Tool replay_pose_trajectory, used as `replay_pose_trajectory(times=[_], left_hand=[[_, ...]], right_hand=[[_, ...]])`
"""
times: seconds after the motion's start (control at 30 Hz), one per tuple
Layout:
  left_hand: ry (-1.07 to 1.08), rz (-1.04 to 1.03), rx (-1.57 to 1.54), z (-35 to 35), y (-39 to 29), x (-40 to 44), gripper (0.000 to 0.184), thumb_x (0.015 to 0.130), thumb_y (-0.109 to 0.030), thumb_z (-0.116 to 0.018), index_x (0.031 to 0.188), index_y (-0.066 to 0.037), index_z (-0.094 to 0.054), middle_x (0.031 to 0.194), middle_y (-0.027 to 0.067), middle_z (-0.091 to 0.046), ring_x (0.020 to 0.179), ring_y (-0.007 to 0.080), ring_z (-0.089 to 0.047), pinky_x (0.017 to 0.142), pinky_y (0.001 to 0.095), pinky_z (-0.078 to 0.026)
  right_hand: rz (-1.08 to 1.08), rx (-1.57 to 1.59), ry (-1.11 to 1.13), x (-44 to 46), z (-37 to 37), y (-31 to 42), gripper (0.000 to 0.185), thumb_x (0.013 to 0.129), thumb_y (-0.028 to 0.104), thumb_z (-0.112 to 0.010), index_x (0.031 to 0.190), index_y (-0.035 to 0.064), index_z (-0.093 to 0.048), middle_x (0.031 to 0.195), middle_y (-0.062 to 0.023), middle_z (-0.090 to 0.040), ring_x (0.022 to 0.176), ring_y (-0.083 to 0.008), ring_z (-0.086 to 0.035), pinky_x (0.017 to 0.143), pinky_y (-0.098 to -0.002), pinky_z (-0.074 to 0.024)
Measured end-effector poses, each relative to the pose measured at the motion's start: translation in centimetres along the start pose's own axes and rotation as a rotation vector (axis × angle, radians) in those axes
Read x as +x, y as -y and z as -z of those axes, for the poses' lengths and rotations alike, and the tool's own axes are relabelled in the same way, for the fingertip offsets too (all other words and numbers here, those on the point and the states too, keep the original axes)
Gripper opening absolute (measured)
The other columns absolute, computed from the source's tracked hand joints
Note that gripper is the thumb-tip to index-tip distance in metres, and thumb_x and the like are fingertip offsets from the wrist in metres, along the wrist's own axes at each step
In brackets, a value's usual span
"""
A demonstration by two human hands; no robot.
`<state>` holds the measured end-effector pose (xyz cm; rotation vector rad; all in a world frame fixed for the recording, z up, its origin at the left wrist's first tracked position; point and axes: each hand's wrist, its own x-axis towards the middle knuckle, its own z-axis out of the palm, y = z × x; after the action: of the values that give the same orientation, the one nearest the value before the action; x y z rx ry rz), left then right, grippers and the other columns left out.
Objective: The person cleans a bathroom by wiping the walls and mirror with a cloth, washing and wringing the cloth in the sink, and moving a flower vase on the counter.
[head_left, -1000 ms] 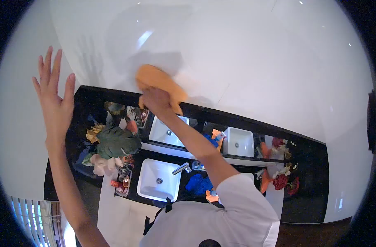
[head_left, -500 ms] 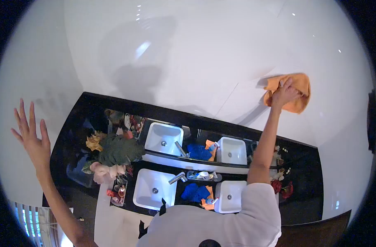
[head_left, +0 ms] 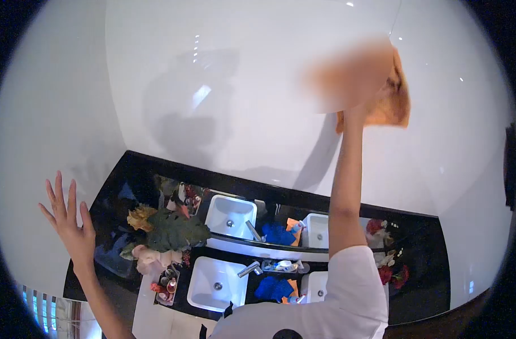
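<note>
An orange cloth (head_left: 398, 104) lies against the white wall at the upper right. My right hand (head_left: 362, 73) is on it, strongly blurred, with the arm stretched upward and the cloth spreading out to its right. At the left, my left hand (head_left: 71, 226) is raised with its fingers spread, holding nothing, in front of the white side wall.
Below are a black-framed mirror (head_left: 173, 161), a left sink (head_left: 199, 288) with a faucet (head_left: 250, 269), and a right sink (head_left: 316, 282) partly behind my arm. Blue cloth (head_left: 273, 288), flowers (head_left: 156, 258) and a tray of bottles (head_left: 166, 286) sit on the counter.
Over the last second, my right hand and the orange cloth swept right across the wall, then upward. My left hand dropped lower, its fingers still spread. The view has shifted slightly.
</note>
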<state>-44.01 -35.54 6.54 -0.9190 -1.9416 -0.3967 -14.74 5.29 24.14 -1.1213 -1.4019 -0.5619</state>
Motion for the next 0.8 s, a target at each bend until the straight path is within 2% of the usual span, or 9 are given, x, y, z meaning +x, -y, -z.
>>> replay_pose_trajectory(times=[0.13, 0.23, 0.37, 0.43, 0.57, 0.6, 0.63, 0.67, 0.8], left_hand=[[0.026, 0.014, -0.122, -1.3, -2.4, 0.4, 0.044, 0.082, -0.005, -0.050, 0.124, -0.014, -0.049, 0.139, 0.0072, -0.036, 0.133, 0.0301, -0.022, 0.106, 0.0544, -0.003], [0.059, -0.009, -0.237, -2.2, -6.0, 1.3, 0.041, 0.081, -0.004, -0.050, 0.121, -0.012, -0.052, 0.138, 0.0076, -0.037, 0.132, 0.0314, -0.024, 0.106, 0.0546, -0.005], [0.115, -0.058, -0.411, -3.4, -9.0, 1.7, 0.037, 0.081, -0.005, -0.050, 0.118, -0.011, -0.054, 0.136, 0.0074, -0.039, 0.131, 0.0302, -0.026, 0.106, 0.0553, -0.005], [0.182, -0.095, -0.535, -3.2, -9.3, 1.9, 0.035, 0.082, -0.003, -0.049, 0.116, -0.007, -0.055, 0.130, 0.0090, -0.046, 0.126, 0.0283, -0.036, 0.106, 0.0528, -0.012], [0.403, 0.086, -1.043, -4.6, -9.7, 2.2, 0.032, 0.083, 0.000, -0.048, 0.114, 0.000, -0.054, 0.115, 0.0141, -0.057, 0.111, 0.0281, -0.052, 0.100, 0.0356, -0.034], [0.415, 0.081, -1.053, -4.8, -10.5, 2.7, 0.032, 0.083, 0.000, -0.048, 0.114, 0.000, -0.054, 0.115, 0.0141, -0.057, 0.111, 0.0281, -0.052, 0.100, 0.0356, -0.034], [0.389, 0.034, -1.050, -5.1, -11.3, 3.3, 0.032, 0.083, 0.000, -0.049, 0.115, 0.000, -0.054, 0.116, 0.0142, -0.057, 0.111, 0.0275, -0.052, 0.099, 0.0347, -0.035], [0.364, -0.012, -1.045, -5.4, -12.1, 4.1, 0.033, 0.083, 0.000, -0.049, 0.115, 0.000, -0.054, 0.117, 0.0143, -0.056, 0.111, 0.0269, -0.052, 0.097, 0.0338, -0.036], [0.333, -0.146, -1.074, -6.7, -17.3, 6.1, 0.038, 0.083, -0.002, -0.050, 0.120, -0.007, -0.052, 0.127, 0.0121, -0.049, 0.118, 0.0271, -0.046, 0.101, 0.0333, -0.032]], right_hand=[[0.304, 0.231, 0.180, 0.1, -1.5, 8.6, 0.046, 0.081, 0.045, -0.047, 0.072, 0.0026, -0.064, 0.071, -0.0138, -0.062, 0.062, -0.0298, -0.056, 0.061, -0.0425, -0.0442], [0.703, 0.295, 0.397, -8.0, -5.5, 12.8, 0.028, 0.071, 0.029, -0.052, 0.074, 0.0022, -0.060, 0.080, -0.0170, -0.061, 0.077, -0.0303, -0.057, 0.070, -0.0445, -0.0443], [0.767, 1.105, 1.172, -16.6, -3.1, 8.7, 0.029, 0.076, 0.023, -0.058, 0.097, 0.0035, -0.058, 0.103, -0.0144, -0.058, 0.097, -0.0271, -0.054, 0.085, -0.0377, -0.0433], [0.902, 0.859, 1.263, -20.3, -4.4, 3.4, 0.033, 0.064, 0.014, -0.064, 0.094, 0.0034, -0.058, 0.102, -0.0134, -0.058, 0.100, -0.0287, -0.053, 0.087, -0.0365, -0.0425], [0.572, 0.904, 1.242, -21.4, -2.2, -9.6, 0.063, 0.055, 0.007, -0.069, 0.114, 0.0010, -0.046, 0.103, -0.0151, -0.057, 0.102, -0.0292, -0.052, 0.089, -0.0379, -0.0417], [0.371, 0.783, 1.148, -19.1, -0.4, -12.2, 0.074, 0.058, 0.006, -0.069, 0.125, 0.0012, -0.038, 0.106, -0.0156, -0.056, 0.103, -0.0274, -0.052, 0.090, -0.0383, -0.0411], [-0.255, 0.833, 1.519, -13.6, 3.7, -12.2, 0.086, 0.066, 0.003, -0.063, 0.136, 0.0010, -0.014, 0.111, -0.0166, -0.051, 0.105, -0.0239, -0.049, 0.091, -0.0374, -0.0411], [0.066, 0.754, 0.983, -12.3, 2.9, -16.2, 0.069, 0.075, 0.002, -0.060, 0.133, 0.0022, -0.021, 0.115, -0.0142, -0.048, 0.111, -0.0225, -0.046, 0.093, -0.0348, -0.0407], [0.119, 0.634, 0.058, -0.5, 6.8, -16.2, 0.031, 0.079, 0.013, -0.064, 0.103, 0.0012, -0.049, 0.096, -0.0101, -0.054, 0.090, -0.0185, -0.051, 0.078, -0.0309, -0.0437]])
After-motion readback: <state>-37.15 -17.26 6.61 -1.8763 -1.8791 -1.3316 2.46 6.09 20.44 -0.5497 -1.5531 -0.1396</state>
